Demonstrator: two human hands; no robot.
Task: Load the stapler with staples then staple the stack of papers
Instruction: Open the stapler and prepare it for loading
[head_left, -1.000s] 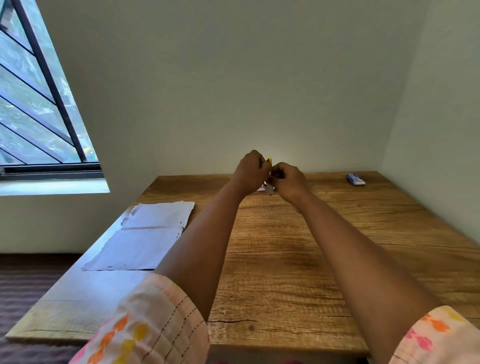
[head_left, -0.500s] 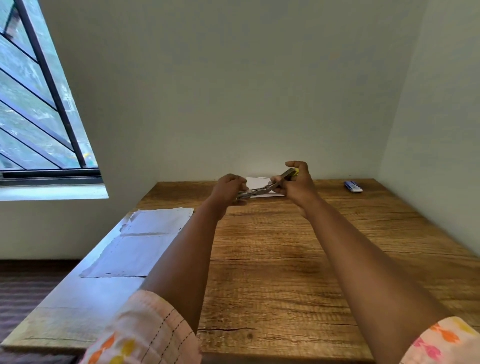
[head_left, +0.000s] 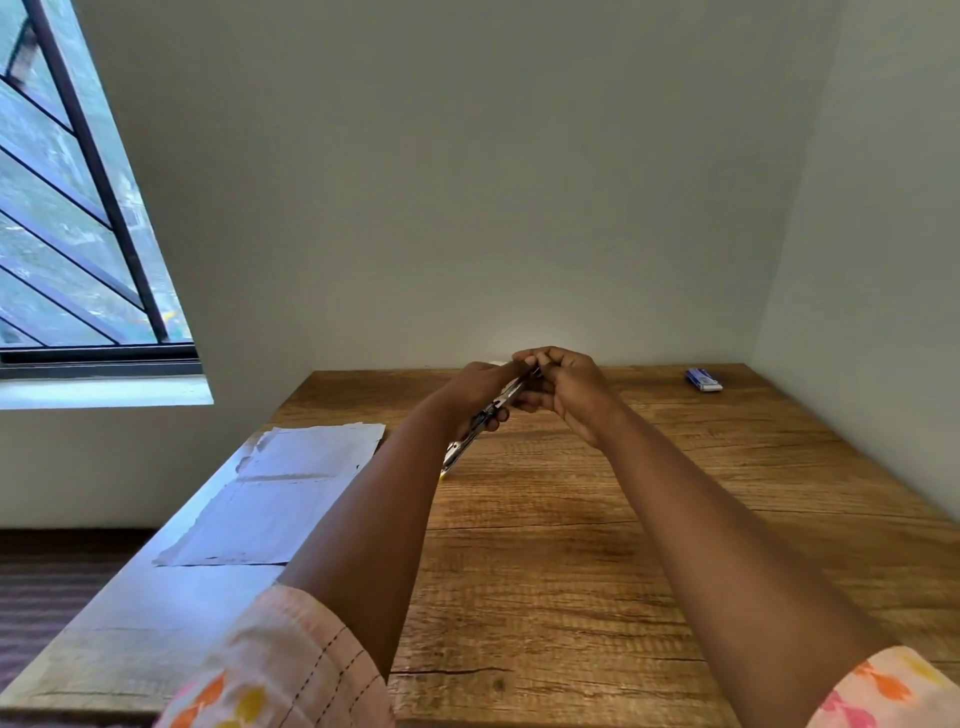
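Observation:
A small metal stapler (head_left: 480, 423) with a yellow tip is swung open into a long strip and held above the far middle of the wooden table (head_left: 597, 545). My left hand (head_left: 475, 387) grips its middle, with the near end sticking out below the hand. My right hand (head_left: 563, 387) pinches its far end with curled fingers. A stack of white papers (head_left: 283, 491) lies flat on the table's left side, apart from both hands. Whether staples sit in the stapler is hidden.
A small blue and white box (head_left: 704, 379) lies at the table's far right corner by the wall. Walls close the far and right sides. A barred window (head_left: 78, 208) is at the left, with dark floor below the table's left edge.
The opened stapler has turned from lying across between my hands to pointing towards me. Both hands have drawn closer together.

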